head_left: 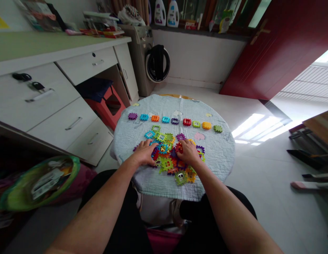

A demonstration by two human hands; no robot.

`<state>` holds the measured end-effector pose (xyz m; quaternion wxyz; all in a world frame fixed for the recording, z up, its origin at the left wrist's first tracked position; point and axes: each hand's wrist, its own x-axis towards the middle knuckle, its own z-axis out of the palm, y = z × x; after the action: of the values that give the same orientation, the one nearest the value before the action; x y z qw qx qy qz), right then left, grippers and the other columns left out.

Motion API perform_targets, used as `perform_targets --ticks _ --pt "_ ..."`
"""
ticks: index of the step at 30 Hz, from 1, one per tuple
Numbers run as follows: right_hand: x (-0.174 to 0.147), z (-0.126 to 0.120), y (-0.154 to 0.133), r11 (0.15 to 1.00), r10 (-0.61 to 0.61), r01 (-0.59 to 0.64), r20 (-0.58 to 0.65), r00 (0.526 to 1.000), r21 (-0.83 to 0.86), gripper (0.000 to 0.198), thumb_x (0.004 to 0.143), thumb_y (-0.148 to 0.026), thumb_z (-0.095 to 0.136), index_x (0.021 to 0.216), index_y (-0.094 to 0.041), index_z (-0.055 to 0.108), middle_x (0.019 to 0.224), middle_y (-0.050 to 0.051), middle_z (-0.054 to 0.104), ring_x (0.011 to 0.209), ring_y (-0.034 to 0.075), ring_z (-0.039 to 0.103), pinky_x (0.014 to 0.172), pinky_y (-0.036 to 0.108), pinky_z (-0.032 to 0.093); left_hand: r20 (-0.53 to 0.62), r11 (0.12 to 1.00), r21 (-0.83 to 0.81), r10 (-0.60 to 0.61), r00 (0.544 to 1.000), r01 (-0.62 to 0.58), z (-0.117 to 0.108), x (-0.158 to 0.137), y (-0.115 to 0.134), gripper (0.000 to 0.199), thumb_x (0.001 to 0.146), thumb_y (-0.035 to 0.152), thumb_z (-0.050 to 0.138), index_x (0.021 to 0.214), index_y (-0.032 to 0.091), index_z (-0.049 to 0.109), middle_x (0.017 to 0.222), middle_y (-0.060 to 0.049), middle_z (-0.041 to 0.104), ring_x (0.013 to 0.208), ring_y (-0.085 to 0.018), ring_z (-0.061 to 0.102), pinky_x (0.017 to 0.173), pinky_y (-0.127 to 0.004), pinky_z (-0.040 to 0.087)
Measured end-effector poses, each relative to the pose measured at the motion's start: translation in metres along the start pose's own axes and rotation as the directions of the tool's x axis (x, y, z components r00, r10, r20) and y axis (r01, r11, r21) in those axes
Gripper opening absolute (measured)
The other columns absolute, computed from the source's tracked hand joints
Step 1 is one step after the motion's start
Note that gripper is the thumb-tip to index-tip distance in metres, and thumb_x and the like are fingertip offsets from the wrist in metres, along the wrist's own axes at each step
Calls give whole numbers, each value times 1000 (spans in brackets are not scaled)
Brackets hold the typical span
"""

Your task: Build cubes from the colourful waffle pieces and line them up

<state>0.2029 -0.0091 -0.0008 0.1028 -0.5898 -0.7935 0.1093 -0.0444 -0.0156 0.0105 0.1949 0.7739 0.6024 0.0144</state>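
Note:
A heap of colourful plastic interlocking blocks [167,163] with toothed edges lies on the cloth-covered round table [216,169]. My left hand [144,153] rests on the heap's left side, thumb and fingers apart, close to a blue block [163,148]. At the heap's right side my right hand [189,152] has its fingers and thumb around a red block [179,147]. Behind the heap runs a row of separate blocks, from a purple one [132,116] at the left, past a red one [187,122], to a dark green one [218,128] at the right.
White drawers [79,123] and a red stool [111,109] stand to the left. A green-rimmed bin [74,176] sits at the lower left. A washing machine [140,56] with its door ajar is at the back. On the right is a red door [264,53].

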Motion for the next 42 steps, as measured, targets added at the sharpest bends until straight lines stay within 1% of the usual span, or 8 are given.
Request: perform_targets --ticks 5,11,15,20,24,30,36,42 --pt "0 -12 1 999 27 -27 7 1000 41 51 74 -30 61 124 -18 55 108 13 57 100 27 53 89 37 41 54 996 13 88 995 -88 1 1 -6 78 54 20 69 130 24 51 126 -12 53 113 -32 52 98 -39 39" --pt "0 -17 2 994 34 -38 43 998 98 51 73 -30 61 123 -17 57 106 13 57 98 25 55 88 35 43 1 957 -269 114 994 -109 -12 11 -14 60 58 13 59 117 20 61 116 -8 64 105 -26 60 91 -32 45" --pt "1 -17 4 995 37 -41 46 998 89 49 74 -32 61 121 -18 58 105 13 58 97 26 56 88 36 43 -81 926 -370 42 996 -69 -16 15 -19 50 64 12 49 112 20 62 110 -6 68 103 -24 62 91 -32 45" --pt "1 -17 5 995 29 -35 64 998 93 51 73 -32 62 122 -18 58 106 13 58 97 26 56 88 36 42 -217 967 -238 -148 965 95 -15 17 -17 49 71 13 49 119 16 58 112 -12 65 105 -27 59 93 -36 44" --pt "1 -16 7 994 21 -27 62 998 105 53 73 -31 61 123 -17 57 109 13 57 100 26 56 89 35 42 -375 989 -65 -145 916 130 -15 14 -13 46 72 19 56 118 17 57 120 -14 57 115 -31 51 99 -39 38" --pt "1 -17 10 993 43 -50 66 997 110 53 72 -31 61 123 -19 57 108 12 57 98 25 57 88 35 43 -145 997 -40 57 988 -64 -9 2 -9 30 70 26 65 100 21 65 101 -8 60 97 -25 56 91 -35 43" --pt "0 -18 9 994 35 -43 75 997 104 51 73 -32 61 122 -17 58 106 12 58 97 24 57 87 33 43 -108 991 135 25 994 -10 -5 1 -8 50 59 38 78 107 29 64 119 -7 56 110 -31 48 91 -40 40" --pt "0 -20 8 994 35 -44 93 995 100 53 73 -32 60 123 -17 57 109 12 58 100 24 56 89 33 42 -50 996 85 28 998 -24 -9 9 -15 32 73 22 65 105 21 64 109 -7 63 102 -23 59 90 -33 44"
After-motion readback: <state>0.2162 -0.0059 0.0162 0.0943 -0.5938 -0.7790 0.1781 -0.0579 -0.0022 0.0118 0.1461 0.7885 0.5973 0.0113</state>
